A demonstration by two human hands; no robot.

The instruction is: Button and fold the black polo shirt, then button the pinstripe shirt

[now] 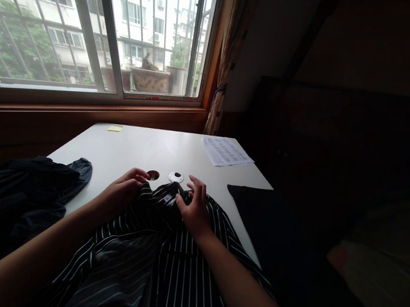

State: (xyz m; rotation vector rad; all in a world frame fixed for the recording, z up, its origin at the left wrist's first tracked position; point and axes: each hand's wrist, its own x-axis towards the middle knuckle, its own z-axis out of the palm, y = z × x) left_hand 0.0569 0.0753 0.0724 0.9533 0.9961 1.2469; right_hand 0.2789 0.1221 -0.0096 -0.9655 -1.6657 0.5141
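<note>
A black shirt with thin white stripes (184, 276) lies spread over the near part of the white table, its collar end pointing away from me. A small pale label shows inside the neck. My left hand (126, 186) is closed at the left side of the collar, fingers bent over the cloth edge. At the collar's right side, my right hand (198, 209) has its thumb and fingers apart. Its thumb rests by the neck opening; whether the far fingers touch cloth is hard to tell.
The white table (144, 143) has a round hole (153, 175) with a loose white ring-shaped cover (175, 176) beside it. Printed papers (226, 152) and a yellow note (115, 128) lie at the back. Dark clothes (26, 186) are piled left; dark cloth (285, 240) lies right.
</note>
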